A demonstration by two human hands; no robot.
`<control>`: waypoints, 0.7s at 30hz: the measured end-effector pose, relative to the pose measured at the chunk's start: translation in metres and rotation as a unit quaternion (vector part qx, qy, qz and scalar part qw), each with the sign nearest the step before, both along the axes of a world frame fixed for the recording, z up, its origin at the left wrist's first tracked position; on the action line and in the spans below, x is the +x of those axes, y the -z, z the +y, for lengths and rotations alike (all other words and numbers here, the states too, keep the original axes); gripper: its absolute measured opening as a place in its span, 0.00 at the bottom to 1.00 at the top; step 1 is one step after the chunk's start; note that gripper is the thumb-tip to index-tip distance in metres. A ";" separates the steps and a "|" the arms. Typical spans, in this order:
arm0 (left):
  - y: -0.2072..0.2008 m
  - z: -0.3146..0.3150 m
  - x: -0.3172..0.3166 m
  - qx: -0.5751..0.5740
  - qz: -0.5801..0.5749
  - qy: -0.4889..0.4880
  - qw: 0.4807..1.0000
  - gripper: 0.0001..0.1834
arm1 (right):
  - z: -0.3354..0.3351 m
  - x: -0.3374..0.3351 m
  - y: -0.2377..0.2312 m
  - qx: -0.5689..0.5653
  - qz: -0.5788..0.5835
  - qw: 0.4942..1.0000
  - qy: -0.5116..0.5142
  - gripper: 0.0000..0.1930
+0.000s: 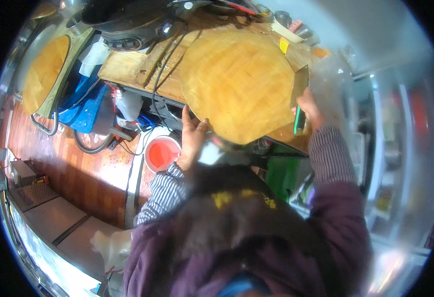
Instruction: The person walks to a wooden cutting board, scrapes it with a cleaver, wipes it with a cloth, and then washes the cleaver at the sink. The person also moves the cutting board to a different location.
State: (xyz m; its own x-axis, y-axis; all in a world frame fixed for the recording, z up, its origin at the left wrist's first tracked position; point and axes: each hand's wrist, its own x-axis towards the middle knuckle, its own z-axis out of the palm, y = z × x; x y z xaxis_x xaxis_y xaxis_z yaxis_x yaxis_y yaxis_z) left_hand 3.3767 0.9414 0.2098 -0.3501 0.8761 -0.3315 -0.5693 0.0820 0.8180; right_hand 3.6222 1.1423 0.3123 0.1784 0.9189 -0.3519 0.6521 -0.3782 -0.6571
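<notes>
A large round, thin, yellow-brown flatbread (pixel 237 84) lies over the wooden tabletop, its near edge reaching past the table's front. My left hand (pixel 193 141) is at its near left rim, thumb and fingers apart along the edge and seemingly pinching it; what the fingers do underneath is hidden. In my right hand (pixel 308 110) is a broad-bladed knife (pixel 301 81) with a green handle, its blade upright beside the flatbread's right rim. The fingers wrap round the handle.
A black round cooker (pixel 123 29) stands at the table's back left, its cable trailing down. Another round flatbread (pixel 46 74) rests at far left. A red-and-white bucket (pixel 162 153) is on the floor by my left wrist. A bowl with jars (pixel 290 28) sits back right.
</notes>
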 end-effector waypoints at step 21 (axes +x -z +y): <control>-0.007 0.000 -0.003 0.003 -0.020 -0.016 1.000 0.39 | 0.013 -0.170 0.005 0.151 -0.193 0.713 -0.657 0.23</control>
